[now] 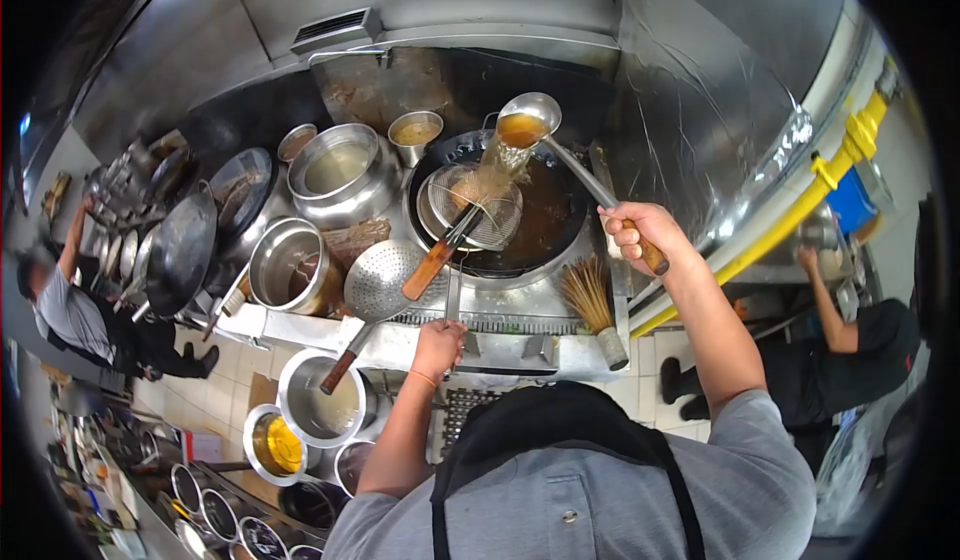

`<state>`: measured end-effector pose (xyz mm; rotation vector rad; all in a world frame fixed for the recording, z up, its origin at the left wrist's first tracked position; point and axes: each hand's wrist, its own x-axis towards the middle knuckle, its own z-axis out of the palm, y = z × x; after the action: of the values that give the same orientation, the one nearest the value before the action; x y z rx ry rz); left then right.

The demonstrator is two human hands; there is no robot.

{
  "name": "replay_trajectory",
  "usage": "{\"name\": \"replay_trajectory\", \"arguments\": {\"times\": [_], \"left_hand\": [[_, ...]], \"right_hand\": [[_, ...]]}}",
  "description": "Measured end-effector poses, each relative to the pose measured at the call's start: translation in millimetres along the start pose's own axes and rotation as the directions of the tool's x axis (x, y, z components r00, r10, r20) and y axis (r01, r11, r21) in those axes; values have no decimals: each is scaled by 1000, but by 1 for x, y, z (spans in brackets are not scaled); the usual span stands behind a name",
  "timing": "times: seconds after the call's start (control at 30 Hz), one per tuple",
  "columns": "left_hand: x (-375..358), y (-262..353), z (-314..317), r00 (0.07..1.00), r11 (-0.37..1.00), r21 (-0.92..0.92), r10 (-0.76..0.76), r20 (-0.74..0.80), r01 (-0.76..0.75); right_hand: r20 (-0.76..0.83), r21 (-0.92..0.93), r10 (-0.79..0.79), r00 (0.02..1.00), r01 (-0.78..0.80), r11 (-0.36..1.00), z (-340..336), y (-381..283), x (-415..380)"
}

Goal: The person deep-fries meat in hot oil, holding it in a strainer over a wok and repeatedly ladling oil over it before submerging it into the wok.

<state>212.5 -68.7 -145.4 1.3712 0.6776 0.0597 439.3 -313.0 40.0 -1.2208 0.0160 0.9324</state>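
My right hand (643, 232) is wrapped round the wooden handle of a metal ladle (530, 115), which is tilted above a large dark wok (560, 200). Brown liquid pours from the ladle onto a wire mesh strainer (495, 215) over the wok. My left hand (440, 345) grips the metal handle that runs up to the strainer. A tool with a wooden handle (427, 269) lies across the mesh. Just left of my left hand, a perforated skimmer (383, 280) rests with its wooden handle towards me.
Metal pots (335, 165) stand left of the wok, with a smaller pot (415, 132) behind. A bamboo brush (587, 295) lies at the right front. Large pots (325, 400) stand below the stove edge. One person (75, 310) is at far left, another (850, 350) at right.
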Motion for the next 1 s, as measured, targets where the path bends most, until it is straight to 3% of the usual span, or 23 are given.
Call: {"name": "replay_trajectory", "arguments": {"times": [0.57,0.67,0.73,1.0], "left_hand": [[-5,12,1,999,999,-17,-42,5,42],[-2,7,1,999,999,-31,-34,7,34],[-3,5,1,1000,999,-33,-21,6,21],[2,-2,-2,999,998,-46,-30,13,31]], "right_hand": [[-22,-175,-128,991,122,977,22,6,3],[-18,-251,-147,989,138,958,17,11,7],[-14,-448,-235,972,204,871,15,15,10],[-62,-594,-293,954,200,779,-14,41,22]]}}
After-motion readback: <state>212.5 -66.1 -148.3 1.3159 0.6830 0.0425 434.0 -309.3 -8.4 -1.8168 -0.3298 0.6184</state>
